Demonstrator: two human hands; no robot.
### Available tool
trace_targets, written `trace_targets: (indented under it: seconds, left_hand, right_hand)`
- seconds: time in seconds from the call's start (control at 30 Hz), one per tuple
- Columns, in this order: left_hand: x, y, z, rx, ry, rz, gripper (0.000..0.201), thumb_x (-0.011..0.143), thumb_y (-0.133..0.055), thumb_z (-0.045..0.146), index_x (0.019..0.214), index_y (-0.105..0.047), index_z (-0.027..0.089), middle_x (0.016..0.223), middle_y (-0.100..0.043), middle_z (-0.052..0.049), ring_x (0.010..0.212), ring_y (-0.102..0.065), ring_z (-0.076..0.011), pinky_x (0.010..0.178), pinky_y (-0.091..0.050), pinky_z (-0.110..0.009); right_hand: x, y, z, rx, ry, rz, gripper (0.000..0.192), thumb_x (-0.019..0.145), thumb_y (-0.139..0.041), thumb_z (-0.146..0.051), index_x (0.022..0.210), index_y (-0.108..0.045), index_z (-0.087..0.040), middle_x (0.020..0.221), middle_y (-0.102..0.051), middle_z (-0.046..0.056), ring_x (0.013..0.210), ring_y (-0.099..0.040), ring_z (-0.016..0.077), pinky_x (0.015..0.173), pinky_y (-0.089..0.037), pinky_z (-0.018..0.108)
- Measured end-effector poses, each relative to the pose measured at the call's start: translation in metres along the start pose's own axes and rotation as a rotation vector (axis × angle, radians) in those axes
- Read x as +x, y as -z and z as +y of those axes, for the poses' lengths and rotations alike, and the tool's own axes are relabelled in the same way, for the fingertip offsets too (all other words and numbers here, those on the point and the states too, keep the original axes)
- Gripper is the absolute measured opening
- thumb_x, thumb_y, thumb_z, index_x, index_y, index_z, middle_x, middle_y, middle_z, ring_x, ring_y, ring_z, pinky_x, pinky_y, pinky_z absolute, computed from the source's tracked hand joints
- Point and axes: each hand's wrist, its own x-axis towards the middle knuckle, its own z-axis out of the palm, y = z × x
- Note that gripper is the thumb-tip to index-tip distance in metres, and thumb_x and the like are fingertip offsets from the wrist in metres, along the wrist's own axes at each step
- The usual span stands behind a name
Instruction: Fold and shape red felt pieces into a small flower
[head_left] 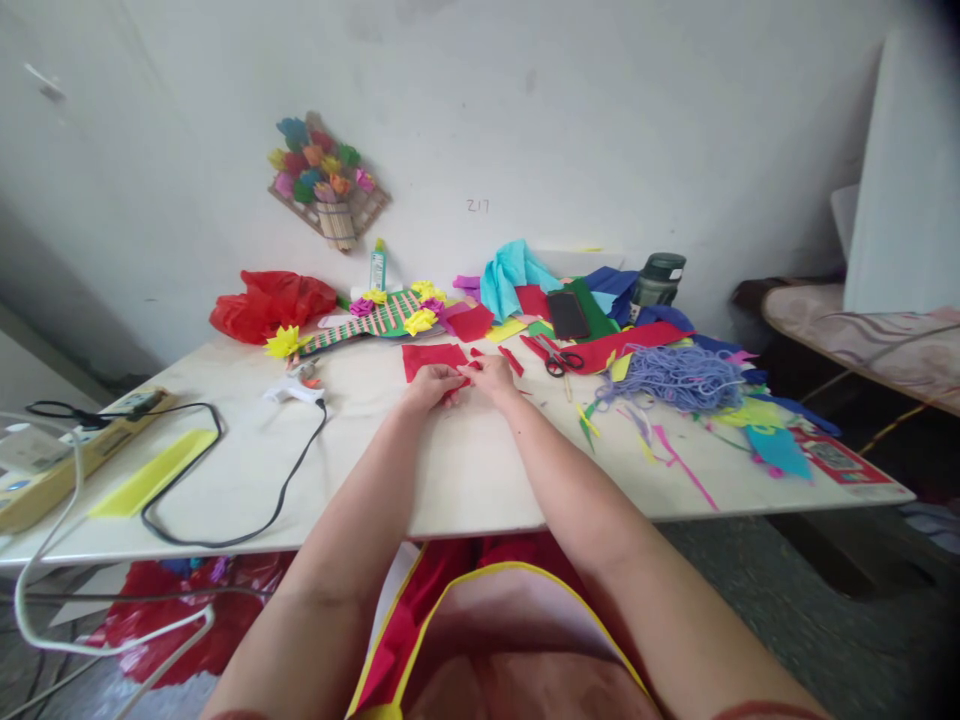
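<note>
My left hand [433,385] and my right hand [491,376] meet over the middle of the table, fingers closed on a small piece of red crepe paper between them. Much of that piece is hidden by my fingers. Just beyond my left hand lies a flat red crepe paper sheet [431,358]. A narrow red scrap [511,361] rests by my right hand. Farther right, black-handled scissors [562,362] lie partly over a long red strip [637,346]. To the left of my hands is a white glue gun [295,388] with a black cord.
A guitar-shaped craft [375,318] with paper flowers lies at the back, near a glue bottle [378,268]. Coloured paper, a phone [568,314], purple yarn [675,377] and a dark bottle [658,282] crowd the right. A power strip [82,450] and yellow stick packet [154,472] sit left.
</note>
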Motion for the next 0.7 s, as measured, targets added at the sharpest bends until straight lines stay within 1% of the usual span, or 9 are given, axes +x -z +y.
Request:
trace_targets:
  seconds: [0.07,0.13,0.17,0.27,0.33,0.47,0.57,0.63,0.7]
  left_hand:
    - [0.002,0.0,-0.002,-0.005,0.002,0.009,0.028,0.065,-0.07,0.039,0.065,-0.055,0.015,0.045,-0.056,0.002,0.033,-0.043,-0.0061,0.037,-0.029,-0.019]
    - [0.002,0.001,-0.002,-0.022,0.005,0.011,0.028,0.065,-0.07,0.038,0.066,-0.056,0.015,0.044,-0.055,0.002,0.033,-0.043,-0.0059,0.037,-0.029,-0.018]
    - [0.002,0.001,-0.001,-0.031,0.006,0.01,0.028,0.065,-0.071,0.038,0.067,-0.056,0.015,0.044,-0.055,0.002,0.033,-0.042,-0.0058,0.036,-0.028,-0.018]
    - [0.001,0.002,0.001,-0.046,0.013,0.022,0.028,0.064,-0.071,0.038,0.067,-0.057,0.014,0.043,-0.054,0.002,0.032,-0.041,-0.0053,0.035,-0.026,-0.018]
    - [0.0,0.002,0.003,-0.05,0.022,0.034,0.028,0.063,-0.072,0.037,0.066,-0.056,0.014,0.043,-0.054,0.002,0.032,-0.04,-0.0052,0.034,-0.025,-0.018]
    - [-0.002,0.001,0.005,-0.065,0.03,0.024,0.03,0.062,-0.073,0.038,0.067,-0.056,0.014,0.043,-0.054,0.002,0.032,-0.04,-0.0053,0.034,-0.025,-0.019]
    - [-0.001,0.0,0.006,-0.094,0.007,0.026,0.033,0.063,-0.072,0.042,0.067,-0.054,0.015,0.049,-0.059,0.0,0.036,-0.047,-0.007,0.037,-0.029,-0.018]
    - [0.0,0.001,0.005,-0.109,-0.016,0.053,0.035,0.063,-0.072,0.044,0.067,-0.053,0.015,0.052,-0.061,-0.001,0.039,-0.05,-0.0078,0.038,-0.031,-0.019]
    - [0.002,0.002,0.004,-0.107,-0.034,0.11,0.036,0.062,-0.072,0.045,0.065,-0.054,0.014,0.051,-0.061,-0.001,0.038,-0.049,-0.0073,0.038,-0.03,-0.018]
  right_hand:
    - [0.0,-0.001,-0.001,-0.197,0.071,0.045,0.024,0.074,-0.062,-0.037,0.058,-0.061,-0.019,0.062,-0.063,0.002,0.065,-0.055,0.0142,0.059,-0.037,0.023]
    - [0.0,-0.001,-0.001,-0.271,0.097,0.052,0.022,0.076,-0.059,-0.038,0.063,-0.064,-0.02,0.068,-0.066,0.003,0.069,-0.056,0.0148,0.06,-0.037,0.023]
    - [0.0,-0.001,-0.001,-0.274,0.097,0.047,0.023,0.077,-0.059,-0.039,0.064,-0.064,-0.02,0.067,-0.065,0.002,0.068,-0.056,0.0145,0.06,-0.036,0.023]
    - [0.001,0.003,0.002,-0.197,0.074,0.047,0.034,0.079,-0.054,-0.045,0.059,-0.06,-0.018,0.059,-0.061,0.001,0.062,-0.054,0.013,0.057,-0.035,0.022]
    - [0.002,0.006,0.004,-0.118,0.058,0.053,0.039,0.083,-0.049,-0.044,0.055,-0.057,-0.017,0.054,-0.058,0.0,0.059,-0.053,0.0121,0.057,-0.035,0.021]
    - [0.002,0.009,0.006,-0.099,0.077,0.075,0.035,0.084,-0.049,-0.035,0.055,-0.057,-0.017,0.056,-0.06,0.0,0.061,-0.054,0.0117,0.06,-0.037,0.021]
    - [0.001,0.01,0.004,-0.125,0.091,0.086,0.034,0.084,-0.05,-0.035,0.056,-0.058,-0.017,0.057,-0.062,0.0,0.06,-0.054,0.0117,0.06,-0.037,0.021]
    - [0.001,0.01,0.004,-0.092,0.089,0.071,0.037,0.085,-0.048,-0.036,0.053,-0.056,-0.018,0.052,-0.059,0.0,0.057,-0.053,0.0112,0.059,-0.037,0.021]
    - [0.001,0.011,0.004,0.0,0.072,0.033,0.04,0.084,-0.048,-0.036,0.05,-0.053,-0.018,0.046,-0.055,-0.001,0.05,-0.05,0.0099,0.056,-0.037,0.021]
